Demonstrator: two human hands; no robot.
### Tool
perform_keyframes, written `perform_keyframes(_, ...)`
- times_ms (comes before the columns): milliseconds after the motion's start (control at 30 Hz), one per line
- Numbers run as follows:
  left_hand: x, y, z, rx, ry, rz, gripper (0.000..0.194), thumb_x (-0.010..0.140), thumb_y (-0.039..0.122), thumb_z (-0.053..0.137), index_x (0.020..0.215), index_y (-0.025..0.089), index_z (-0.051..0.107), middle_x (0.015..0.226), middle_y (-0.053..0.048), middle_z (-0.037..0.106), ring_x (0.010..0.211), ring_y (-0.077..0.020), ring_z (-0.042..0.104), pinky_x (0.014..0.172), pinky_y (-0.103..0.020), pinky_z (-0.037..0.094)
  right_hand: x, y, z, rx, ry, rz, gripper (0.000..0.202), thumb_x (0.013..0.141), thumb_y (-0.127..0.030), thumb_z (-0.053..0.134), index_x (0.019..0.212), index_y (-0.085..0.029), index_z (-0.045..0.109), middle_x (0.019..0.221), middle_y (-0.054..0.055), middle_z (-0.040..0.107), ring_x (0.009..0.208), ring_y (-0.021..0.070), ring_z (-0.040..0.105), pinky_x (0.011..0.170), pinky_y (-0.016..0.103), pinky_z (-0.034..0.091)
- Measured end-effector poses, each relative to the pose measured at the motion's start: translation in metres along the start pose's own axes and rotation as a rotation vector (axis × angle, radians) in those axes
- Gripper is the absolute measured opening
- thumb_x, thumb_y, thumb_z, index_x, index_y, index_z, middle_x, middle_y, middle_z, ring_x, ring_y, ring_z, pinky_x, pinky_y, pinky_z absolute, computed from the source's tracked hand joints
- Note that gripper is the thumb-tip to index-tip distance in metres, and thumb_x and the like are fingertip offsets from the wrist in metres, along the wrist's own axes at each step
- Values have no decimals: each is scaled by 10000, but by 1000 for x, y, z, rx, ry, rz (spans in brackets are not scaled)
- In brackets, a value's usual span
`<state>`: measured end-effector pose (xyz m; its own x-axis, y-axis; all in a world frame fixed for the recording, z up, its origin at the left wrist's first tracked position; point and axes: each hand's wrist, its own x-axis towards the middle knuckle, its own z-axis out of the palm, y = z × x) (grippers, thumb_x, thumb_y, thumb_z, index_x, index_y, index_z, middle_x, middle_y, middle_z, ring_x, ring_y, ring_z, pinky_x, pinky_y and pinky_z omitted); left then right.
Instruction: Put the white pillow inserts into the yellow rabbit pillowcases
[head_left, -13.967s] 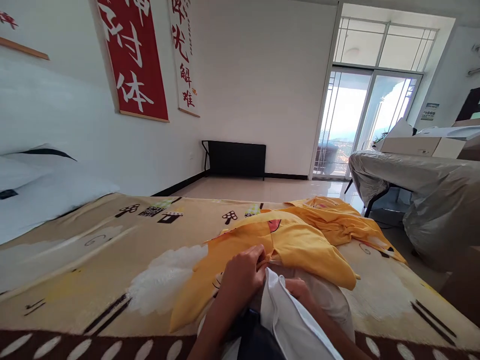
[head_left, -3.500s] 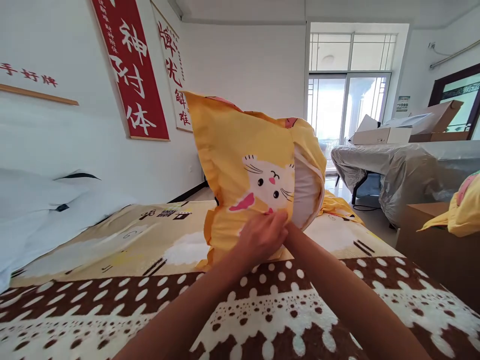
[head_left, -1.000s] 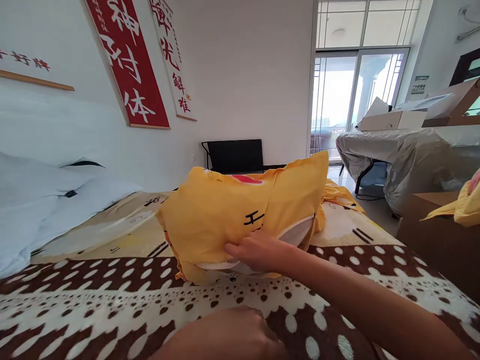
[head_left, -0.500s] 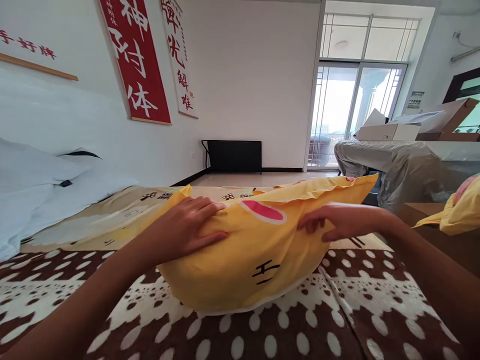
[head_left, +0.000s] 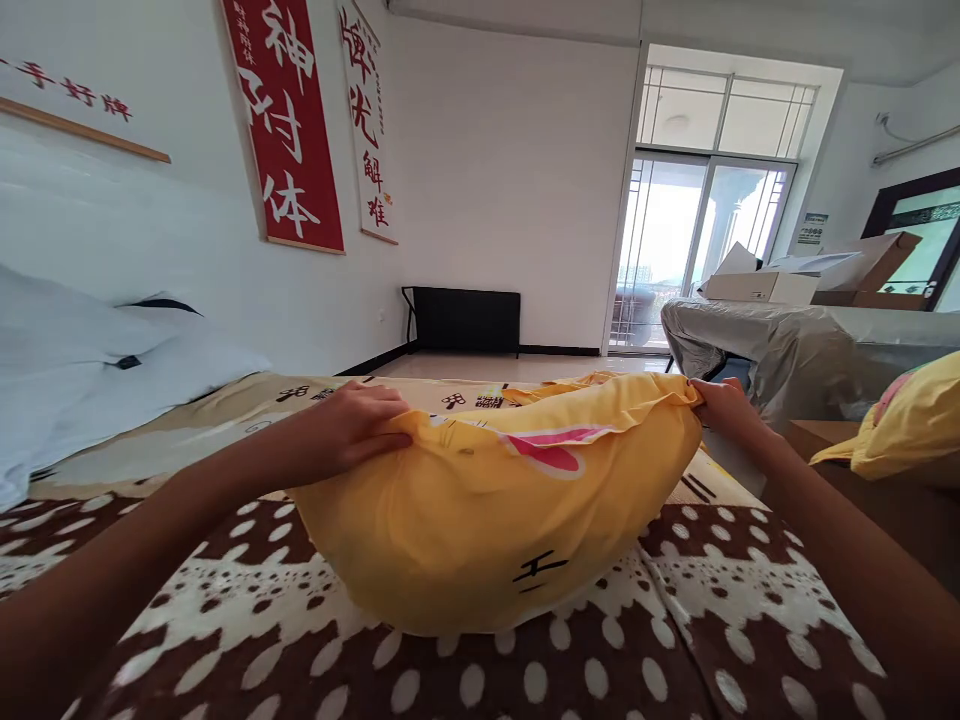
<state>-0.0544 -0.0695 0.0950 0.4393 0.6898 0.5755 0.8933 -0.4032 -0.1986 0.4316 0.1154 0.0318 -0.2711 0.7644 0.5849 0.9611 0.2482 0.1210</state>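
Observation:
A yellow pillowcase with pink and black prints bulges in front of me, its rounded lower side resting on a brown and white spotted blanket. My left hand is closed on its upper left corner, thumb and fingers pinching the cloth. At the upper right corner, my right hand grips the cloth with bent fingers. Between my hands the upper edge runs in loose folds. What is inside the pillowcase is hidden.
White bedding lies at the left. A beige printed sheet spreads behind the blanket. Another yellow cloth item rests on a brown box at the right. Beyond it, boxes stand on a plastic-covered table.
My right hand has moved right and up from the pillowcase's front onto its right corner. My left hand has shifted slightly left and now pinches the left corner. The upper edge is drawn wider.

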Motion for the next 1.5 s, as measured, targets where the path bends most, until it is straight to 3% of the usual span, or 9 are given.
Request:
perform_keyframes(67,13,12,-2,-12,-84,31,398,895,414,354,640,187,560,661,10,590,657,-124,513,762,-261,361,7,-31,-13,15,84,-1,214,781,-130,411,888,-162,594,802,116,672,749,237,592,787,355,332)
perform_keyframes(267,46,39,0,333,134,-57,338,895,315,312,656,177,508,678,-37,597,725,-186,518,839,-402,292,19,-102,-74,139,398,-105,284,802,-122,392,993,-166,597,924,99,660,835,229,561,681,295,330)
perform_keyframes(400,26,-2,2,589,180,-138,324,908,263,277,697,156,499,710,-29,612,721,-154,481,846,-392,275,14,-67,-98,64,394,93,208,810,-154,460,931,-152,630,819,105,648,682,195,522,589,297,235)
perform_keyframes(567,-4,-55,5,481,164,-327,396,919,387,267,665,153,461,617,42,536,682,-113,385,787,-363,241,-6,0,-100,195,10,162,109,757,-194,621,692,-127,676,598,30,594,552,86,436,592,332,211)
perform_keyframes(733,10,-25,-2,379,12,-317,240,851,266,334,690,137,457,710,0,517,771,-141,411,816,-420,234,-21,10,-104,184,-159,79,208,641,-62,642,448,-103,577,404,-62,449,456,27,326,594,366,207)
perform_keyframes(933,21,10,-20,492,-10,-222,163,807,158,303,690,154,416,530,62,390,541,-86,277,801,-340,234,-31,-10,-128,27,-49,-7,159,650,-10,530,689,-123,634,666,0,559,594,67,401,612,328,204)
perform_keyframes(1067,18,17,-26,513,-86,-325,142,674,143,395,561,198,328,403,57,252,446,-121,205,709,-300,267,-33,-22,-138,-164,-219,-123,137,613,-63,491,667,-174,549,630,23,538,613,143,446,585,276,238)
perform_keyframes(1300,14,13,-27,-2,-436,-579,107,579,266,495,559,197,575,610,-5,598,636,-175,481,591,-259,330,-38,-21,-139,-23,-245,-111,126,569,-63,437,591,-186,453,598,17,515,588,139,412,595,260,289)
perform_keyframes(1500,6,30,-40,-133,-506,-323,138,572,222,411,497,191,523,503,27,470,523,-114,387,519,-223,310,-46,-37,-139,-18,-312,-97,131,659,-125,419,542,-185,423,544,5,452,547,121,340,565,277,267)
